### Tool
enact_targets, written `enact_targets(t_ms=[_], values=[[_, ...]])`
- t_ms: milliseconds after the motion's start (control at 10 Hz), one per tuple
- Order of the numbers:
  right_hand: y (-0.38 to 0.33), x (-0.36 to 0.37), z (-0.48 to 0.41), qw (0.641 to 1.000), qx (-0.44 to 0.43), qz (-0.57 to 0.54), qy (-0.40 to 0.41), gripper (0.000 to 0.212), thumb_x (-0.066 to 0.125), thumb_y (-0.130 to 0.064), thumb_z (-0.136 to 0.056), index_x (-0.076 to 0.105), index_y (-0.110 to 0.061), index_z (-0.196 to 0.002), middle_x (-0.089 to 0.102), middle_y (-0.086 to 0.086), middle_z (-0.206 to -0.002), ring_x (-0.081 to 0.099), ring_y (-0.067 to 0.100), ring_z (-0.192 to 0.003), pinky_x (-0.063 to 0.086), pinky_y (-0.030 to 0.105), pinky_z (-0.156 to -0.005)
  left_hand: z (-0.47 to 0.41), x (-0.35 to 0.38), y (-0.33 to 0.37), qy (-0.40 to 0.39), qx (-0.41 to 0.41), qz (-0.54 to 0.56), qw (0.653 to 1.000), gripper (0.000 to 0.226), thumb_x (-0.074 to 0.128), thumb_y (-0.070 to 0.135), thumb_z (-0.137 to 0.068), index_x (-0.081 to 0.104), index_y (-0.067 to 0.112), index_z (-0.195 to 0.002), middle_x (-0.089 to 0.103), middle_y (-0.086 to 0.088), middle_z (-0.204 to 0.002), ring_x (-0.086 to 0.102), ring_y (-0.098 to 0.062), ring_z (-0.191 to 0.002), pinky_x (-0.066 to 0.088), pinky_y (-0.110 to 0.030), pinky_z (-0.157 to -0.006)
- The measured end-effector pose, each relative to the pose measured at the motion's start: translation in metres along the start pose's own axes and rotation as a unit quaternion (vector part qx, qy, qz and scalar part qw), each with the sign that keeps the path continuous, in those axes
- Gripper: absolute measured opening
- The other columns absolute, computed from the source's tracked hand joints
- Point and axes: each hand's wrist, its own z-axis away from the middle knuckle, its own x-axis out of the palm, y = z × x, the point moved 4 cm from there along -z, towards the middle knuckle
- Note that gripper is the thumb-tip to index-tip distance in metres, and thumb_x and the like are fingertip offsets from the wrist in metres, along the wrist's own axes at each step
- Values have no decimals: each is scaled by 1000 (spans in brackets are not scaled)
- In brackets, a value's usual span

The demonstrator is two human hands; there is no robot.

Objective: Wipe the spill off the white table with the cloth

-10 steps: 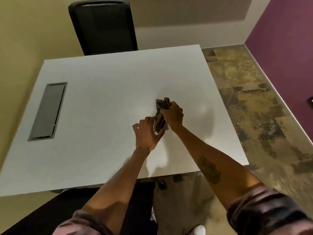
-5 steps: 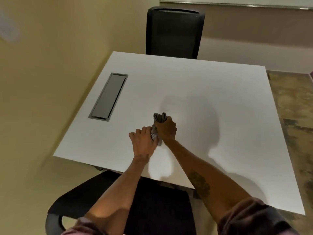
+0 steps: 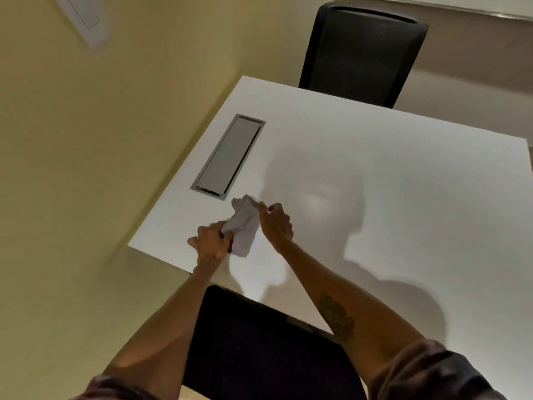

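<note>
Both hands [image 3: 210, 243] [image 3: 275, 223] grip the folded cloth [image 3: 243, 226] above the white table [image 3: 375, 174].

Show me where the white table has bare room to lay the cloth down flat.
Widest bare patch: the white table right of the right hand, out to the far chair. A narrower strip lies beyond the grey hatch. Crowded: the near-left corner, where both hands hold the cloth, left hand included.

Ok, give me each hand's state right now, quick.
Left hand: closed on the near end of the cloth.
Right hand: fingertips pinching the cloth's far edge, other fingers curled.
</note>
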Motion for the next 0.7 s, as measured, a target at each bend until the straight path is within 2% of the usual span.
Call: enact_targets(t_ms=[100, 200, 300, 400, 500, 600, 700], values=[[4, 1, -5, 1000, 11, 11, -12, 46, 41, -55, -95, 53, -18, -120, 66, 8, -114, 61, 31, -104, 47, 41, -92, -14, -2, -33, -76, -84, 85, 990, 49, 54, 55, -82, 73, 15, -102, 73, -13, -89, 66, -38, -96, 48, -49, -93], [11, 8, -11, 999, 14, 14, -27, 45, 41, -55, -89, 54, -18, -111, 70, 10, -104, 65, 32, -96, 51, 46, -91, -19, -7, -55, -114, -129, 117, 978, 39, 64, 47, -93, 73, 15, -114, 74, -13, -103, 67, -37, -103, 48, -51, -103], [21, 13, -16, 999, 14, 25, -41, 46, 42, -54, -79, 57, -17, -102, 69, 9, -100, 67, 31, -92, 56, 51, -87, -18, -12, -63, -113, -165, 115, 973, 33, 63, 30, -97, 70, 8, -121, 73, -18, -111, 66, -39, -107, 50, -45, -100], [31, 18, -17, 997, 8, 48, -64, 43, 44, -52, -77, 59, -18, -99, 70, 7, -98, 67, 30, -93, 57, 51, -86, -20, -9, -73, -99, -201, 91, 970, 22, 64, 28, -93, 71, 9, -103, 74, -17, -108, 66, -40, -104, 50, -47, -100], [33, 16, -11, 994, 6, 66, -90, 38, 45, -49, -77, 59, -19, -96, 70, 7, -98, 67, 30, -93, 57, 50, -86, -17, -9, -71, -74, -230, 6, 970, 12, 61, 32, -88, 64, 20, -91, 72, -11, -106, 63, -36, -105, 40, -52, -107], [32, 5, 0, 993, -2, 77, -95, 32, 46, -45, -81, 59, -19, -95, 69, 8, -98, 66, 31, -93, 56, 47, -87, -8, -18, -47, -19, -199, -111, 974, 19, 53, 26, -95, 65, 18, -109, 67, -9, -111, 57, -32, -114, 32, -50, -103], [30, -11, 9, 992, -17, 96, -85, 26, 48, -40, -88, 60, -20, -100, 68, 9, -103, 65, 31, -94, 53, 41, -88, 1, -22, -18, 10, -140, -141, 980, 26, 55, 22, -97, 65, 16, -120, 65, -9, -117, 57, -33, -114, 35, -51, -100]])
